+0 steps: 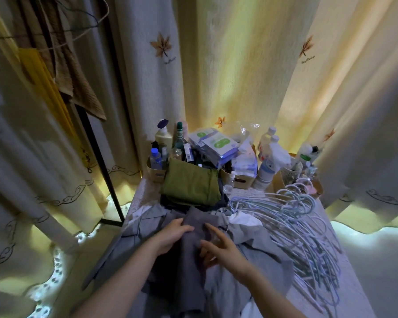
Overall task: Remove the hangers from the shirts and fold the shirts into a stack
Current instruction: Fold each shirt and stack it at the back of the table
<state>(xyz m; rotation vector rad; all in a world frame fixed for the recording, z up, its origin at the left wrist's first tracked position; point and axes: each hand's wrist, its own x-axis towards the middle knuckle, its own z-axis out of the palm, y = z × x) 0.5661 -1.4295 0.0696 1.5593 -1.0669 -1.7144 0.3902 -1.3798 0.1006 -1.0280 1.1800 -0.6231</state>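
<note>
Dark-grey crumpled shirt is lying mid-table; left hand is gripping its far edge; right hand is resting spread, loose-fingered, holding nothing; olive-topped folded stack is sitting beyond; pale-blue wire hangers are piling right.

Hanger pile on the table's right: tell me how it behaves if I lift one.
The hanger pile looks tangled, hooks and loops crossing, so lifting one would probably drag neighbours. The thin frames suggest each is light and fairly stiff. Pushed, it likely slides as a clump.
</note>
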